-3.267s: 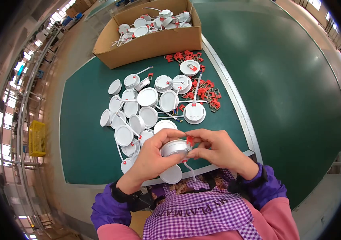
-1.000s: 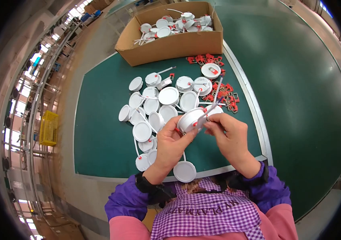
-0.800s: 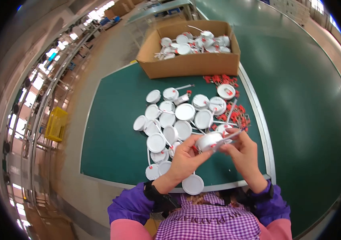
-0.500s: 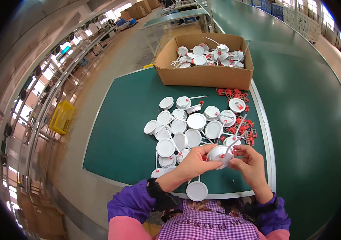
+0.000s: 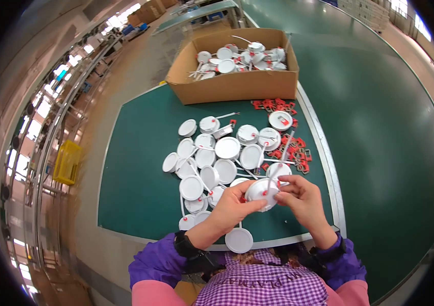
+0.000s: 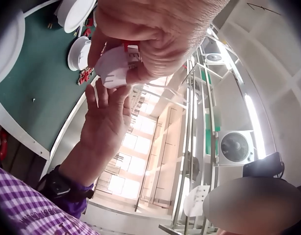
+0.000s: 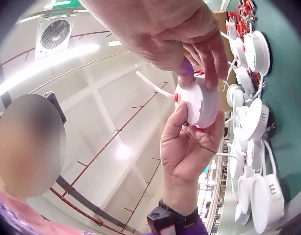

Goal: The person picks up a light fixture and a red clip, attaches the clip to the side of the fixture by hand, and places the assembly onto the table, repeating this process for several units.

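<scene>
A round white downlight (image 5: 260, 194) is held above the near edge of the green table. My left hand (image 5: 227, 210) grips it from the left, thumb on its back plate and fingers round its side. From that plate a white cable (image 7: 153, 85) rises out of a red grommet (image 7: 176, 97). My right hand (image 5: 304, 203) pinches a red clip (image 7: 199, 72) at the opposite edge of the light, partly hidden by the fingers. A second red clip shows beside my left fingers in the right wrist view. Behind the hands lies another downlight (image 5: 284, 170), its cable pointing away.
Several white downlights (image 5: 227, 148) spread over the table's middle and left. Red metal-framed clips (image 5: 298, 154) lie in a pile at the right. A cardboard box (image 5: 232, 89) of more lights stands at the back. A metal strip (image 5: 324, 145) edges the table's right side.
The held light has been turned, so its cable, earlier hanging toward the apron, now points away over the table. Both hands stay on it. The head view has shifted.
</scene>
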Demonstrator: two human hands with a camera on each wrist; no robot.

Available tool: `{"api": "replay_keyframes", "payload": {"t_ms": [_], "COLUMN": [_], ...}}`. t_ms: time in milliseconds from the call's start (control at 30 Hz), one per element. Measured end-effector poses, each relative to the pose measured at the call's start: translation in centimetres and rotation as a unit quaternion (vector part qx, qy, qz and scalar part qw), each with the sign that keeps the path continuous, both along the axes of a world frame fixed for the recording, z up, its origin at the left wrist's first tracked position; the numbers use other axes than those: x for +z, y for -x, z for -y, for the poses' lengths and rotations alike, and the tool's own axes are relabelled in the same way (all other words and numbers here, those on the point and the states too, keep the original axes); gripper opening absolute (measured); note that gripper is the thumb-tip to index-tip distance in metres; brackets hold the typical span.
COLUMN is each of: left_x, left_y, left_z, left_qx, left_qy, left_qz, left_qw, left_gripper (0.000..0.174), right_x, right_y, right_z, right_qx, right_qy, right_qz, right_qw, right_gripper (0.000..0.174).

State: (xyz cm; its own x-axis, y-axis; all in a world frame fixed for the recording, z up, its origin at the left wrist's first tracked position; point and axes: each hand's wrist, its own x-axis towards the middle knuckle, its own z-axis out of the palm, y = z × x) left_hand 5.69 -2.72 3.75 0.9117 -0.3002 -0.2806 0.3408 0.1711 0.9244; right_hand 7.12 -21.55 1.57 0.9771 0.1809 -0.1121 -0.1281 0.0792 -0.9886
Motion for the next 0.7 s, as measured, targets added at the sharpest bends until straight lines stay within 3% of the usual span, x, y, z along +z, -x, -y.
{"api": "replay_keyframes", "payload": {"t_ms": [100, 167, 267, 300, 333, 400, 433, 500, 567, 600, 633, 667, 700], "left_x": [-0.4, -0.2, 2.3, 3.8, 6.0, 10.4, 11.4, 12.0, 10.2, 9.7, 8.8, 7.5, 7.5], "left_y": [-1.5, -3.7, -9.9, -12.9, -15.9, -19.3, -18.6, -16.7, -13.6, -11.3, -9.1, -6.8, -4.3], "left_z": [0.1, -0.4, -2.1, -2.7, -4.3, -5.1, -4.3, -2.9, -2.9, -2.4, -2.6, -3.1, -2.4], "left_qx": [-0.014, 0.017, 0.055, 0.053, 0.028, 0.173, 0.170, 0.228, 0.042, -0.040, -0.144, -0.255, -0.317], "left_qy": [-0.004, -0.004, 0.055, 0.095, 0.171, 0.258, 0.263, 0.014, -0.169, -0.192, -0.239, -0.352, -0.387], "left_qz": [-0.070, -0.127, -0.013, 0.134, 0.168, 0.152, 0.151, 0.262, 0.303, 0.285, 0.215, 0.322, 0.314], "left_qw": [0.997, 0.992, 0.997, 0.985, 0.970, 0.938, 0.938, 0.938, 0.937, 0.938, 0.936, 0.841, 0.807], "left_gripper": [0.037, 0.036, 0.033, 0.041, 0.048, 0.039, 0.039, 0.043, 0.038, 0.028, 0.034, 0.039, 0.042], "right_x": [-0.2, -0.3, -1.1, -1.2, -1.3, -2.2, -2.6, -3.6, -4.5, -4.8, -4.9, -4.8, -4.8], "right_y": [-0.4, -0.6, -1.4, -1.6, -1.8, -2.6, -3.2, -4.0, -4.2, -4.5, -5.0, -5.6, -6.2], "right_z": [1.0, 2.2, 4.2, 4.5, 4.9, 5.3, 5.7, 6.5, 6.8, 6.8, 6.9, 7.0, 6.9], "right_qx": [0.051, 0.027, -0.029, -0.054, -0.079, -0.116, -0.147, -0.144, -0.139, -0.124, -0.109, -0.109, -0.097], "right_qy": [-0.008, 0.003, 0.046, 0.067, 0.087, 0.126, 0.162, 0.225, 0.281, 0.323, 0.364, 0.364, 0.402], "right_qz": [-0.036, -0.039, -0.047, -0.030, -0.013, 0.023, 0.067, 0.095, 0.112, 0.140, 0.169, 0.166, 0.198], "right_qw": [0.998, 0.999, 0.997, 0.996, 0.993, 0.985, 0.973, 0.959, 0.943, 0.928, 0.910, 0.910, 0.889], "right_gripper": [0.041, 0.041, 0.036, 0.034, 0.031, 0.028, 0.024, 0.021, 0.019, 0.018, 0.017, 0.017, 0.017]}}
